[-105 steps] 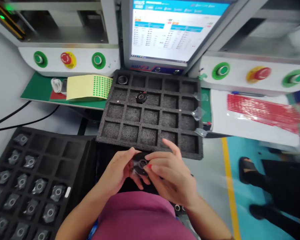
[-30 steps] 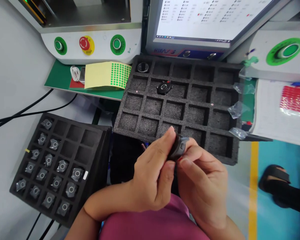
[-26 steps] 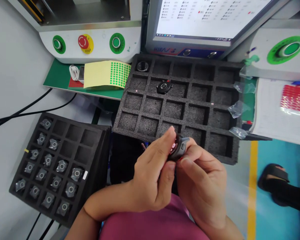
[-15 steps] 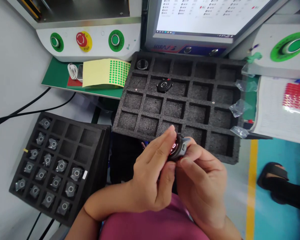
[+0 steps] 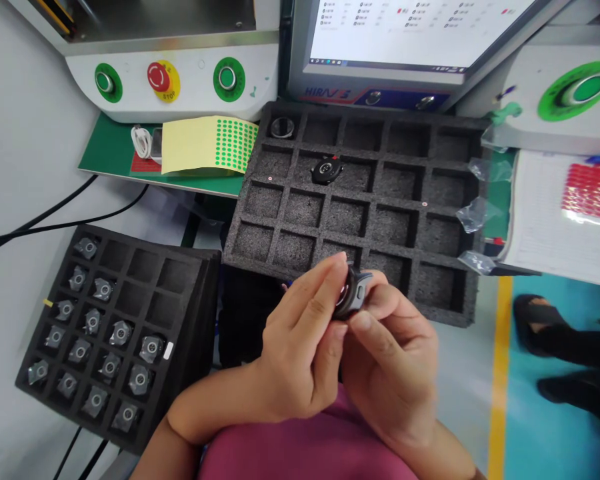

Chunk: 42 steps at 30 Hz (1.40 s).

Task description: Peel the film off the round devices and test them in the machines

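Note:
Between both hands, just in front of the near edge of the foam tray (image 5: 300, 200), is a dark round smartwatch case (image 5: 351, 293) with a side button facing right. My left hand (image 5: 305, 333) grips its left side, fingers over the lit screen and thumb below. My right hand (image 5: 393, 353) pinches its right side between thumb and fingers. Part of the screen is hidden behind the left fingers. Another black watch case (image 5: 327, 170) lies sensor side up on the tray, and a round clear-rimmed piece (image 5: 283, 127) sits in its far left compartment.
At the lower left, a second foam tray (image 5: 139, 263) holds several wrapped watch cases. A sticker sheet (image 5: 190, 145) with green dots and a white cable (image 5: 141, 142) lie on the green bench. Behind are a red stop button (image 5: 159, 77) and a monitor (image 5: 390, 33). A person's feet (image 5: 543, 320) show at right.
The watch case has turned slightly, so more of its side shows and less of its screen. Both hands keep hold of it; the right hand has shifted a little left.

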Available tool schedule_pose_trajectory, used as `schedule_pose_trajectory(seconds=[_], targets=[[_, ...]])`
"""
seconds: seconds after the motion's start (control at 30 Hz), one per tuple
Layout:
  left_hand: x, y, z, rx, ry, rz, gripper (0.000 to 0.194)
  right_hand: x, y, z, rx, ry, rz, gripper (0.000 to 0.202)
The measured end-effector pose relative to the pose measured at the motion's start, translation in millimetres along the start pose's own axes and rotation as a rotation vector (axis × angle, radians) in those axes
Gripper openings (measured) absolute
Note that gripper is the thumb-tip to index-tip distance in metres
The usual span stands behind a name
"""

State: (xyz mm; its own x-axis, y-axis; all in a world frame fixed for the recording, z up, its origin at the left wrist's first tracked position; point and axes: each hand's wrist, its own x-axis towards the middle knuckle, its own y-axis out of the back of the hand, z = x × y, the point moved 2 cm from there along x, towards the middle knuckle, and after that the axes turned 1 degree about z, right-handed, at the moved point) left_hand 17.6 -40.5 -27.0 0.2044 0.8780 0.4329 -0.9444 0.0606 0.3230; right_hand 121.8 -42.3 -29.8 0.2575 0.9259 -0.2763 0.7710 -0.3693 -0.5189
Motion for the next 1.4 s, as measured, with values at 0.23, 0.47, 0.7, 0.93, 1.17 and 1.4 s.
schedule_pose_trajectory(seconds=[0.23, 0.47, 0.7, 0.93, 1.17, 1.4], targets=[[2, 5.6, 1, -0.184, 0.116, -0.052, 0.047, 3, 2, 4, 0.029, -0.057, 0.035, 0.035], [11, 10.4, 6, -0.564, 0.432, -0.138, 0.031, 6, 16, -8, -0.189, 0.128, -0.136, 0.029], [14, 12.2, 10, -0.225, 0.36, -0.289, 0.019, 3, 17, -10, -0.339, 0.189, -0.323, 0.016], [13, 15.0, 16, -0.045, 0.113, -0.269, 0.018, -6, 11, -12, -0.216, 0.135, -0.369, 0.016], [14, 12.8, 18, 0.111, 0.0, -0.23, 0.02, -2, 10, -8, -0.161, 0.198, -0.403, 0.014], [14, 11.4, 16, 0.261, -0.062, -0.194, 0.018, 2, 2, -7, -0.109, 0.126, -0.259, 0.005]])
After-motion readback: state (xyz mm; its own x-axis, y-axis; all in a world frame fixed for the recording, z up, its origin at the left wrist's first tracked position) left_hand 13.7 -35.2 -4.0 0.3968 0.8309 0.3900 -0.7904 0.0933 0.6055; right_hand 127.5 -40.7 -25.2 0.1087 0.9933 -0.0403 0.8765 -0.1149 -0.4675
